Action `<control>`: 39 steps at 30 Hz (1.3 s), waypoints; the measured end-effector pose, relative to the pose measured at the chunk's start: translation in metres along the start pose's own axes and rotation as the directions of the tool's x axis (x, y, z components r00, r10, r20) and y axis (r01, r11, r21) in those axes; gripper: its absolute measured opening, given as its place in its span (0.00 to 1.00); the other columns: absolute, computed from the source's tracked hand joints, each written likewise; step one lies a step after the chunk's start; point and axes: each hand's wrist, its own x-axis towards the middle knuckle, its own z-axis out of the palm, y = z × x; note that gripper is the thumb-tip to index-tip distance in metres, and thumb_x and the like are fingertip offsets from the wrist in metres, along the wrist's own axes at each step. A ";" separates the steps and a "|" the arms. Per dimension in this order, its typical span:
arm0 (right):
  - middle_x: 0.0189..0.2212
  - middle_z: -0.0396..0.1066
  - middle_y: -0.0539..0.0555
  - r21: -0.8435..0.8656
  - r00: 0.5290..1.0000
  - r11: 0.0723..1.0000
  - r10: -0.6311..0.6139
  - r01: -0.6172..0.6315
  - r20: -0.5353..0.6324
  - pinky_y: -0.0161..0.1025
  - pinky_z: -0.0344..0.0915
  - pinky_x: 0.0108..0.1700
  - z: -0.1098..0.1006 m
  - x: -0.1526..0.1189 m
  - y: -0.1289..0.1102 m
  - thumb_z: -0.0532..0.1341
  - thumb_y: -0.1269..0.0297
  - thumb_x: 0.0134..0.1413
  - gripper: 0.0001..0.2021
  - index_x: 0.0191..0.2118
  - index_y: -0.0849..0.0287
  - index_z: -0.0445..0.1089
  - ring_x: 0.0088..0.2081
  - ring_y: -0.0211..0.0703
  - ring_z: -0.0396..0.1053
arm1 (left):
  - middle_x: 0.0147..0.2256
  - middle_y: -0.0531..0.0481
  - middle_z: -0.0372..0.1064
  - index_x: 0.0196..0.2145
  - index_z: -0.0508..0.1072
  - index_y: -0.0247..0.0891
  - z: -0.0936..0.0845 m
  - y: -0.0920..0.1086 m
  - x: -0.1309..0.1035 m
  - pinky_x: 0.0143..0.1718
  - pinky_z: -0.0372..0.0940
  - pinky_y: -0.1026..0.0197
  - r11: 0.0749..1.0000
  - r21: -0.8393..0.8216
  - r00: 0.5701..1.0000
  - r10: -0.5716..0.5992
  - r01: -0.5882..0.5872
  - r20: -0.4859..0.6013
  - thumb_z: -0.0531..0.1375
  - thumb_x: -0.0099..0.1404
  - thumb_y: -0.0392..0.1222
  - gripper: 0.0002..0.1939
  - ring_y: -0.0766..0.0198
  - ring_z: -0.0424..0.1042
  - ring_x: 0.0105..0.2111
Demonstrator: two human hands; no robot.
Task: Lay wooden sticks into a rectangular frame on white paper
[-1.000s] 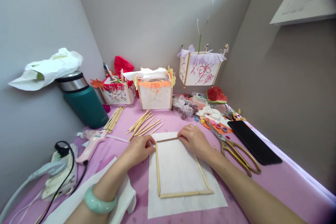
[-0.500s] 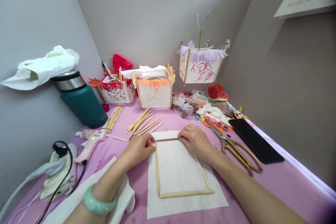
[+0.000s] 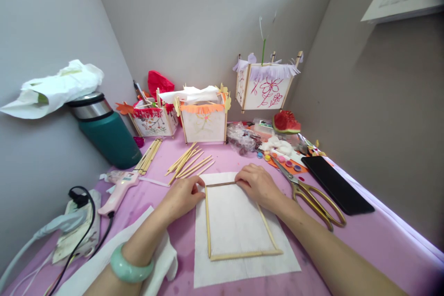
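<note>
Left hand (image 3: 183,196): I see it palm down, fingers curled and pressing the far left corner of the stick frame (image 3: 239,222); it grips nothing, it only bears down. A green bangle (image 3: 130,266) sits on that wrist.

Right hand (image 3: 258,185): flat and loosely spread over the far right corner of the same frame, fingertips on the top stick; pressing, not holding.

Frame: a rectangle of thin wooden sticks lying flat on a white paper sheet (image 3: 243,268), which lies on the pink table (image 3: 364,245) right in front of me.

Nearby: gold scissors (image 3: 308,194) just right of the right hand, a black phone (image 3: 336,185) beyond them; loose sticks (image 3: 190,164) just past the frame; a pink glue gun (image 3: 120,189) to the left; paper lanterns (image 3: 204,122) at the back wall.

Risk: in my judgement, uneven pressure from either hand could skew the top stick out of square or shift the paper under it; if the joints are freshly glued, which I cannot tell, fingers could stick or smear.
</note>
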 end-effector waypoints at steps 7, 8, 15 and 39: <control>0.30 0.70 0.51 0.019 1.000 1.000 -0.001 0.001 -0.004 0.37 0.54 0.39 0.001 -0.002 0.000 0.59 0.71 0.55 0.06 0.31 0.57 0.72 0.36 0.40 0.63 | 0.22 0.56 0.68 0.35 0.73 0.41 -0.002 0.003 -0.001 0.28 0.55 0.65 1.000 -0.004 1.000 -0.012 0.012 0.019 0.58 0.53 0.40 0.10 0.66 0.66 0.24; 0.31 0.70 0.51 0.023 1.000 1.000 0.000 0.001 -0.004 0.37 0.54 0.39 0.002 -0.002 0.000 0.59 0.71 0.55 0.06 0.31 0.57 0.72 0.36 0.41 0.63 | 0.21 0.56 0.68 0.35 0.73 0.41 -0.002 0.003 -0.001 0.28 0.55 0.65 1.000 -0.005 1.000 -0.013 0.013 0.022 0.57 0.53 0.40 0.10 0.66 0.66 0.24; 0.35 0.71 0.51 0.061 1.000 0.998 0.017 -0.016 -0.013 0.36 0.56 0.42 -0.007 -0.002 0.003 0.59 0.70 0.54 0.06 0.37 0.56 0.72 0.39 0.40 0.65 | 0.20 0.57 0.66 0.34 0.72 0.41 -0.001 0.001 0.000 0.25 0.55 0.65 0.999 -0.034 1.000 -0.003 0.003 0.013 0.57 0.54 0.42 0.09 0.66 0.65 0.22; 0.33 0.71 0.52 0.069 0.975 0.974 0.219 -0.216 -0.027 0.34 0.58 0.40 -0.016 -0.024 0.022 0.55 0.69 0.56 0.09 0.34 0.57 0.73 0.37 0.39 0.68 | 0.28 0.50 0.74 0.31 0.76 0.39 -0.009 0.015 0.024 0.33 0.60 0.63 0.989 0.111 0.992 0.110 -0.103 -0.062 0.54 0.56 0.37 0.10 0.62 0.71 0.29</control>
